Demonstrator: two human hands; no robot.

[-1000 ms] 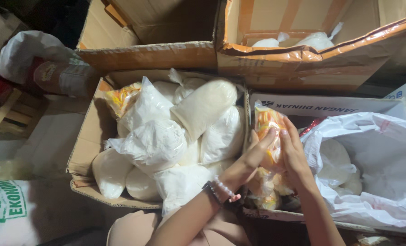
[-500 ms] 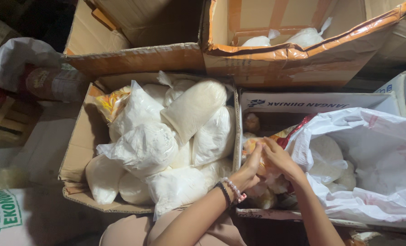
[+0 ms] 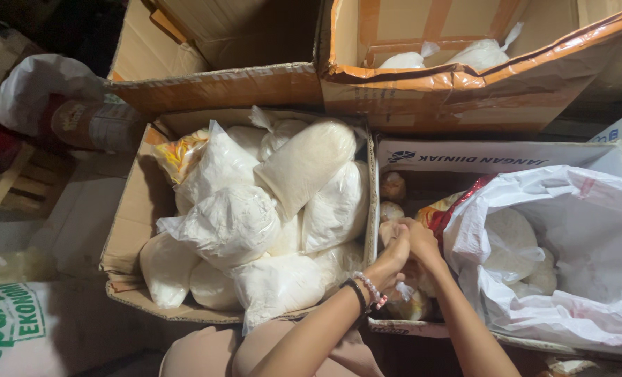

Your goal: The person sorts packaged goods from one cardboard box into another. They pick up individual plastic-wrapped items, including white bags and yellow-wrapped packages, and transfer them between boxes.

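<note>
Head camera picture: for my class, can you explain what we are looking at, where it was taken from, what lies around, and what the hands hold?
This is one view from a camera worn on a person's head, looking down at their own bare arms. The left hand, with bracelets at the wrist, and the right hand meet inside a cardboard box, among small packets; exactly what they grip is hidden. Beside it, another open box is piled with white powder-filled bags. On the other side lies a large white plastic sack.
</note>
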